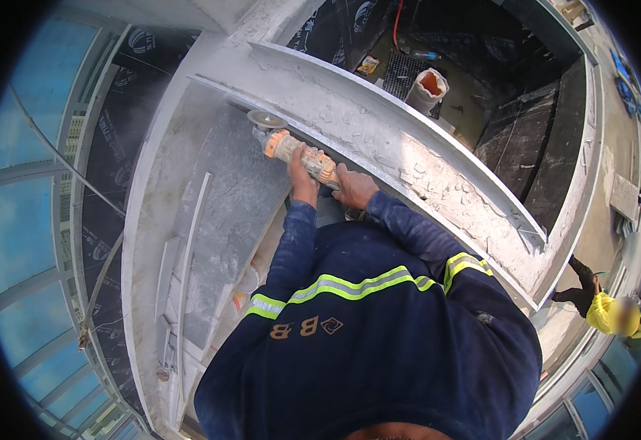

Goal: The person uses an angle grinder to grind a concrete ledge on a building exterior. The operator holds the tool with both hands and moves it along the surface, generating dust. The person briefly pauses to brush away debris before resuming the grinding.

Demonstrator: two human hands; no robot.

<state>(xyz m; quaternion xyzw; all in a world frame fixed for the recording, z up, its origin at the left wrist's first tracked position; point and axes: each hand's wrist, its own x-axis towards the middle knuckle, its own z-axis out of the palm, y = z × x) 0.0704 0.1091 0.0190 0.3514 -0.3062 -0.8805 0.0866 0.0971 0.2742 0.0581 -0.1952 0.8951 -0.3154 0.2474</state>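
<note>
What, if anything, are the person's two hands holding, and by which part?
A dusty orange-and-grey angle grinder with a thin round disc: the left hand grips mid-body, the right hand the rear end.

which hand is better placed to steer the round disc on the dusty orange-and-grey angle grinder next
Probably the left hand: it grips the angle grinder nearer the round disc, while the right hand holds the rear end, farther away.
</note>
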